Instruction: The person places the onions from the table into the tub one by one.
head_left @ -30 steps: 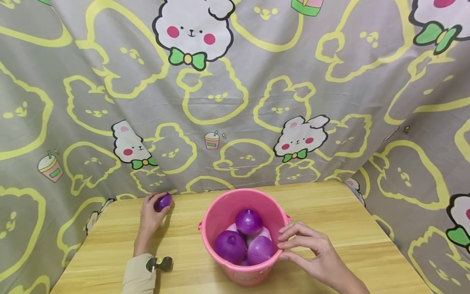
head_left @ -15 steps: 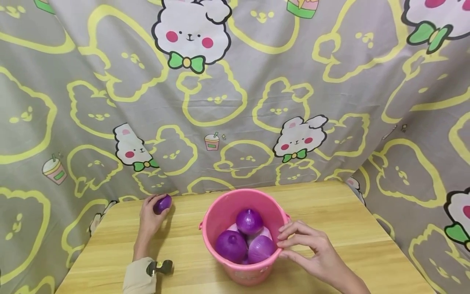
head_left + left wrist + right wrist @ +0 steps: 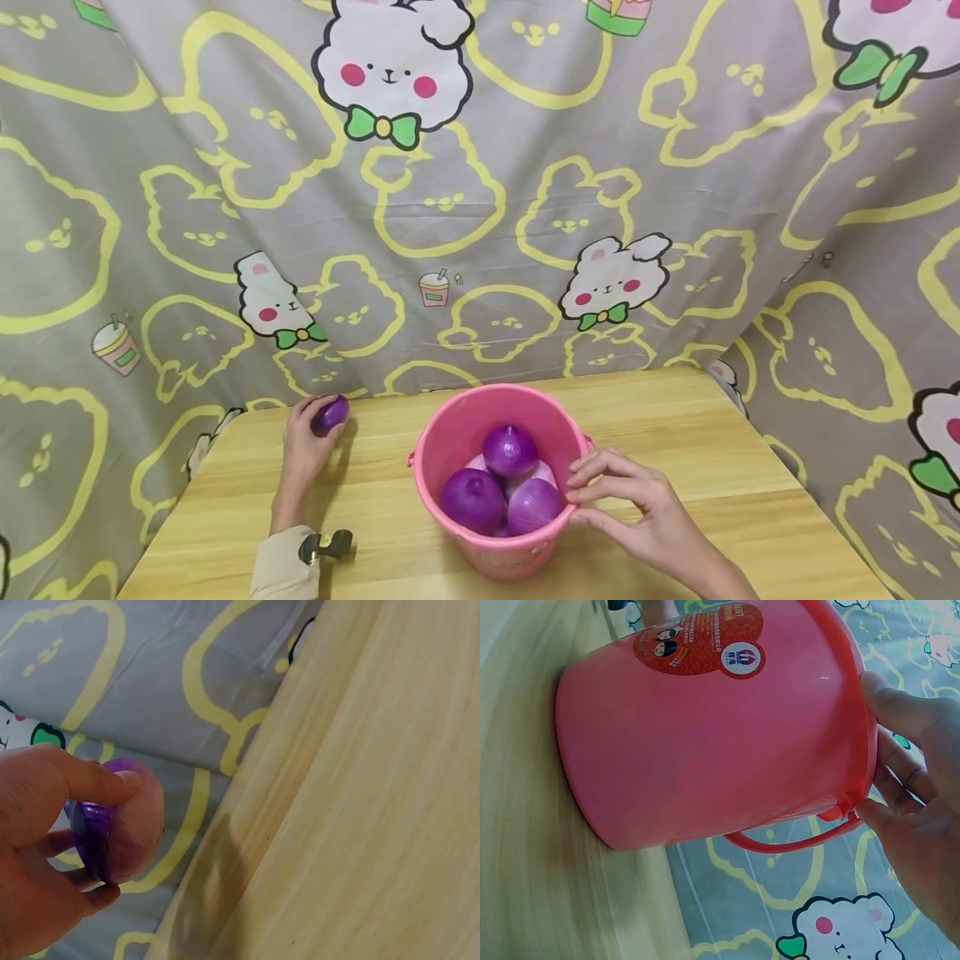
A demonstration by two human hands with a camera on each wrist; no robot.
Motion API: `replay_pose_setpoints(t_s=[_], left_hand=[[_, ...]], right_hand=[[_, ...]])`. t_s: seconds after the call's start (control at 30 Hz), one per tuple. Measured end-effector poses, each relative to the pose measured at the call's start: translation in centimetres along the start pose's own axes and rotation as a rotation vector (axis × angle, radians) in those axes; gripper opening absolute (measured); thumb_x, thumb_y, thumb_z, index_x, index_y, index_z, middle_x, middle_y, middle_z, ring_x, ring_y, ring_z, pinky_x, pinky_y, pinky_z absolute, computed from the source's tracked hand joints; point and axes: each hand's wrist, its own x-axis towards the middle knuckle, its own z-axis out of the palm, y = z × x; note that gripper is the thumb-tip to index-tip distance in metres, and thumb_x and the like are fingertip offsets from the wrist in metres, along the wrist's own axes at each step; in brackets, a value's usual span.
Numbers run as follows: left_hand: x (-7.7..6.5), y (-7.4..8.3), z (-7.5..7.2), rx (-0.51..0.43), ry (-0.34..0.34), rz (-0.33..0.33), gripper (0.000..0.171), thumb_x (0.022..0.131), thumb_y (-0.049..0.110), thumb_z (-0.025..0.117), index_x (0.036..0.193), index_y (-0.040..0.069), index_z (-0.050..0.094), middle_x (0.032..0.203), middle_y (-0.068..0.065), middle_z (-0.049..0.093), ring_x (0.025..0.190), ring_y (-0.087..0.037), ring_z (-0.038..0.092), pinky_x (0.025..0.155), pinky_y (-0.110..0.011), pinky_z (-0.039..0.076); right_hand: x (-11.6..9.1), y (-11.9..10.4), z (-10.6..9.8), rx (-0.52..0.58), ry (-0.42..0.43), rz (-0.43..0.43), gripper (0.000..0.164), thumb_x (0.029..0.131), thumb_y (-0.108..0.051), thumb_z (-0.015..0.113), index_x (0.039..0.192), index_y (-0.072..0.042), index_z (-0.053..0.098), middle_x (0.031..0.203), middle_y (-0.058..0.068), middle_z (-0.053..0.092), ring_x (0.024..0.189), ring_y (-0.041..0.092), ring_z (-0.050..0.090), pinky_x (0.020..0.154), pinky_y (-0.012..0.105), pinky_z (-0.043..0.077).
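My left hand pinches a purple onion between thumb and fingers near the back left of the table. In the left wrist view the onion shows a purple side and a pale pinkish side, like a cut half. A pink bucket stands at the middle front, holding several purple onions and some paler pinkish pieces. My right hand holds the bucket's rim on its right side. Up close, the right hand has some fingertips outside the rim and others reaching behind it.
The bucket's handle hangs down its outside. Wooden tabletop surrounds the bucket. A grey patterned cloth hangs behind and along both sides of the table. A black wrist strap is on my left sleeve.
The camera view shifts slightly. Both hands, the onion and the bucket stay essentially where they were.
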Motion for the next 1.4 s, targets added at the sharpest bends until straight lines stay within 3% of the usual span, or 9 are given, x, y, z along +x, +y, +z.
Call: replay_pose_setpoints(t_s=[0.7,1.03,1.4], left_hand=[[0.4,1.9,-1.3,-0.021,0.034,-0.041,0.05,0.081,-0.007,0.08,0.128,0.003,0.068,0.145,-0.03,0.045,0.132,-0.056,0.043,0.109,-0.071,0.035],[0.5,2.4,-2.0,-0.035,0.075,0.028,0.049,0.079,-0.008,0.08,0.126,0.002,0.068,0.143,-0.031,0.048,0.131,-0.056,0.045,0.106,-0.073,0.038],[0.6,3.2,-2.7,-0.039,0.073,0.014,0.05,0.08,-0.008,0.08,0.127,0.005,0.069,0.146,-0.027,0.046,0.133,-0.054,0.043,0.106,-0.072,0.038]], right_hand=[[0.1,-0.3,-0.1,-0.004,0.003,0.013,0.035,0.078,0.008,0.083,0.109,-0.006,0.077,0.107,0.013,0.069,0.11,0.026,0.062,0.104,0.027,0.048],[0.0,-0.3,0.1,-0.008,0.003,0.032,0.039,0.075,0.01,0.084,0.109,-0.007,0.077,0.11,0.011,0.069,0.112,0.024,0.062,0.105,0.027,0.048],[0.0,-0.3,0.2,-0.011,0.001,0.041,0.036,0.077,0.008,0.084,0.109,-0.007,0.077,0.109,0.01,0.069,0.108,0.028,0.062,0.104,0.026,0.049]])
